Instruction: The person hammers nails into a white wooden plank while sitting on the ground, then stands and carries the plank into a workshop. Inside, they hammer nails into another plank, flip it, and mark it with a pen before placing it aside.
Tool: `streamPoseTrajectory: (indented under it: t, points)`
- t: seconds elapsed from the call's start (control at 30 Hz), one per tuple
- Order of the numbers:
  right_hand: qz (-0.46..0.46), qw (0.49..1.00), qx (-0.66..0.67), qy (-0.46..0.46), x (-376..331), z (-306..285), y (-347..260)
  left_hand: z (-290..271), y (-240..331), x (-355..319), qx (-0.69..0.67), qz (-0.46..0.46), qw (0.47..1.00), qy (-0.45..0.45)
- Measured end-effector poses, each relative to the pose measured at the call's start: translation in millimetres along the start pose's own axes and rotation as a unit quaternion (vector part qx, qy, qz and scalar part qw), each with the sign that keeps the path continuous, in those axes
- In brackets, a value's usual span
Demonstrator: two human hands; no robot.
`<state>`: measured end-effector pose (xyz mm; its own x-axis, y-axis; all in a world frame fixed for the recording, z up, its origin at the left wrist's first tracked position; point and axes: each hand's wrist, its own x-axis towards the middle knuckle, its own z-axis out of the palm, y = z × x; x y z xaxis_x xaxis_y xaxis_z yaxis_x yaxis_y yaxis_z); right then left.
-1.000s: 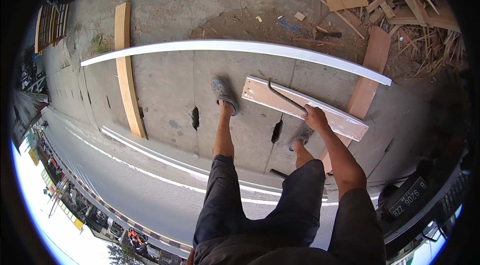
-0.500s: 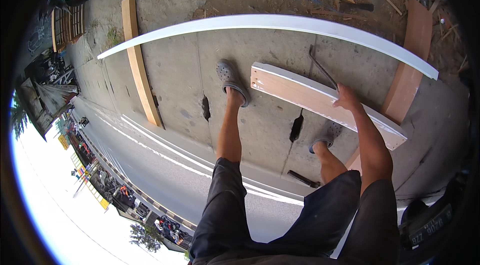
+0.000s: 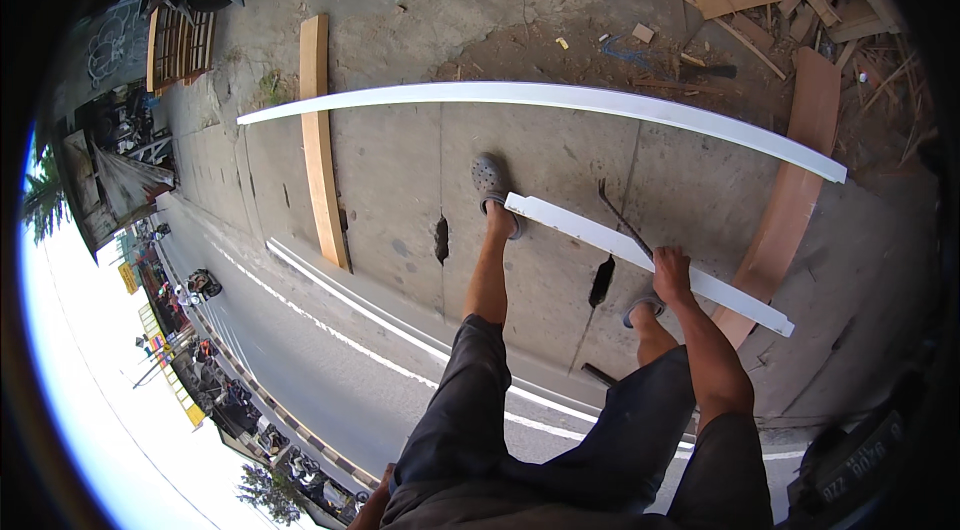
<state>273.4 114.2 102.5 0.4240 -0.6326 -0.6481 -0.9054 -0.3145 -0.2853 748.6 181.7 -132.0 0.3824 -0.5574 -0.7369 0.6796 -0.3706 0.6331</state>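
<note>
Here the right hand [image 3: 671, 270] grips the near edge of a short white board [image 3: 640, 255], fingers wrapped over the edge and clamped on it. The board's long axis runs from upper left, at the grey-shoed left foot [image 3: 492, 185], down to lower right, ending beside a brown plank [image 3: 790, 200]. It sits straight in front of the hand, over the concrete pavement [image 3: 400, 160], tilted up on edge. It looks flat, white-painted and narrow. A thin dark bar [image 3: 622, 218] crosses it by the hand; cannot tell if the hand holds that too. The left hand is barely in view at the bottom edge, finger state unclear. A long white strip [image 3: 560, 96] lies beyond, well apart.
</note>
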Motion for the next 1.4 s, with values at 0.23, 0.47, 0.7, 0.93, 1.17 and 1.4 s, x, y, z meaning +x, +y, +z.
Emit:
streamPoseTrajectory:
  t: [0.23,0.47,0.7,0.93,1.17,1.4]
  points:
    - [-0.008,1.0,0.008,0.017,-45.0,-132.4,-63.4,-87.4,238.7,-513.0,0.43,-0.222,0.864,0.141]
    - [0.031,0.997,-0.026,0.067,-76.2,-303.2,-192.2,-223.1,317.6,-650.4,0.464,-0.321,0.793,0.23]
    - [0.078,0.988,-0.021,0.128,-109.1,-491.2,-336.8,-219.8,385.5,-577.5,0.425,-0.221,0.869,0.123]
    - [0.078,0.973,0.018,0.217,-104.2,-619.4,-411.4,-188.9,484.7,-504.7,0.307,-0.173,0.933,0.067]
    - [0.114,0.96,0.077,0.243,-43.7,-708.0,-463.7,-144.3,580.2,-440.2,0.06,-0.14,0.986,0.066]
    - [0.082,0.951,0.153,0.254,103.6,-720.3,-471.3,-95.8,667.0,-323.4,0.301,-0.051,0.949,0.079]
